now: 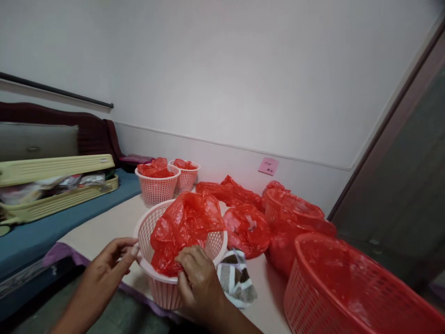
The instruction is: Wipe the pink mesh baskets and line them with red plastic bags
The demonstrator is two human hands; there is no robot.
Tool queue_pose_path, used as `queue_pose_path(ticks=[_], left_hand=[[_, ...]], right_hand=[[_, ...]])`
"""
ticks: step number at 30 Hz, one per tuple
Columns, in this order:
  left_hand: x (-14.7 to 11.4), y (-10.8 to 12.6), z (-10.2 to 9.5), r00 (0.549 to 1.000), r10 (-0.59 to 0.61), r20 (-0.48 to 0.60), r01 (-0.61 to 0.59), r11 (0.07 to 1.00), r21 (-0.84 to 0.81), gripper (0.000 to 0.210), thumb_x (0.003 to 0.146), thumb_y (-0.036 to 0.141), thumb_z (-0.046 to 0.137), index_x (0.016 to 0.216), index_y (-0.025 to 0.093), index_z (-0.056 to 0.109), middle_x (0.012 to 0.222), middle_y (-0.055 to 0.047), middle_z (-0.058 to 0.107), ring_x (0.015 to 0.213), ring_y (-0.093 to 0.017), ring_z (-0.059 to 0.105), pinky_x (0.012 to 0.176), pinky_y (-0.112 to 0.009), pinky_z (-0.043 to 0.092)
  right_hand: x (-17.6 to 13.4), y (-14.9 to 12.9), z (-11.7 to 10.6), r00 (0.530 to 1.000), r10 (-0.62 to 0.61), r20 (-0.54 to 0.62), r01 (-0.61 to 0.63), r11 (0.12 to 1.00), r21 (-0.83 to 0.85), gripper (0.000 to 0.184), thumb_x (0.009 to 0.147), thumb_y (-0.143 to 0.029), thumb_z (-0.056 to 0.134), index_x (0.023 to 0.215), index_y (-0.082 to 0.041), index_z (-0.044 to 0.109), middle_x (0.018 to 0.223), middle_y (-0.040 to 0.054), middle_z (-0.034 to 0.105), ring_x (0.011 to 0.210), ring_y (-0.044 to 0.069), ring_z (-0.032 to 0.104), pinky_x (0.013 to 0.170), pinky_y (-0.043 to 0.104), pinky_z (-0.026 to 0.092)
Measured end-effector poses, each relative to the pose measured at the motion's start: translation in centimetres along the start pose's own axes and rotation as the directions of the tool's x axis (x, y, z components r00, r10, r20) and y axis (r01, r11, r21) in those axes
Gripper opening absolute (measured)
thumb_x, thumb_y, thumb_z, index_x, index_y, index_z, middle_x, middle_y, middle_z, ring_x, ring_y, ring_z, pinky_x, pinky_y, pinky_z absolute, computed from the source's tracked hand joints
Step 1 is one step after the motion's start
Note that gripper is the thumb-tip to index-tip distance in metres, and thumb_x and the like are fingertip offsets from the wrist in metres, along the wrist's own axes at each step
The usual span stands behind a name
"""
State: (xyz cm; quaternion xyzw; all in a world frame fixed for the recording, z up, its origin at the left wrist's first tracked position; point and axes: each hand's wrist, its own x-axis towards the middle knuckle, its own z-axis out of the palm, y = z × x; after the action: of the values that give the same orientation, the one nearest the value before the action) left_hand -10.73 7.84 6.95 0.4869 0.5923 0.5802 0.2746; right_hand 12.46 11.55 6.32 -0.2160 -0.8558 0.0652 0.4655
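Note:
Before me stands a pale pink plastic basket [142,232] with holes in its wall. A crumpled red plastic bag [187,218] lies loosely inside it and rises above the rim. My left hand [116,260] grips the basket's left rim between thumb and fingers. With fingers closed, my right hand [198,273] pinches the bag at the basket's near side; its palm hides part of the rim. A brown, grey and white patterned cloth [236,278] lies just right of the basket.
Two smaller pink baskets [158,189] with red bags stand behind. Along the right are red bags [248,229] and a large red basket [313,278]. A pink note [268,165] sticks to the wall. At left, an open yellow suitcase [59,199] lies on the bed.

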Motion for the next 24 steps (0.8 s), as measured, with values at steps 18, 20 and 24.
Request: queue_pose_path(ticks=[18,20,24], left_hand=[[0.7,2.2,7.6,0.866,0.086,0.492,-0.104,0.995,0.01,0.013,0.075,0.028,0.068,0.071,0.018,0.061,0.064,0.003,0.058,0.063,-0.014,0.051,0.059,-0.025,0.036],[0.7,2.2,7.3,0.889,0.055,0.456,-0.032,0.998,-0.057,0.012,0.074,0.026,0.066,0.068,0.019,0.058,0.06,0.004,0.054,0.056,-0.013,0.048,0.053,-0.024,0.037],[1.8,2.8,6.1,0.96,-0.057,0.273,0.128,0.959,-0.252,0.021,0.074,0.036,0.068,0.073,0.022,0.052,0.066,0.005,0.056,0.058,-0.014,0.055,0.053,-0.026,0.049]], right_hand=[[-0.5,0.0,-0.2,0.964,0.133,-0.23,-0.085,0.975,0.207,0.056,0.079,-0.001,0.041,0.129,-0.023,0.054,0.113,0.0052,0.062,0.107,0.016,0.061,0.096,0.028,0.05],[-0.5,-0.1,-0.3,0.958,0.154,-0.242,-0.1,0.97,0.221,0.055,0.08,-0.001,0.041,0.128,-0.024,0.054,0.114,0.0048,0.062,0.109,0.015,0.06,0.098,0.028,0.049],[-0.5,0.3,-0.4,0.94,0.255,-0.228,-0.188,0.943,0.276,0.051,0.083,-0.003,0.041,0.127,-0.024,0.054,0.116,0.0057,0.06,0.11,0.016,0.06,0.097,0.031,0.05]])
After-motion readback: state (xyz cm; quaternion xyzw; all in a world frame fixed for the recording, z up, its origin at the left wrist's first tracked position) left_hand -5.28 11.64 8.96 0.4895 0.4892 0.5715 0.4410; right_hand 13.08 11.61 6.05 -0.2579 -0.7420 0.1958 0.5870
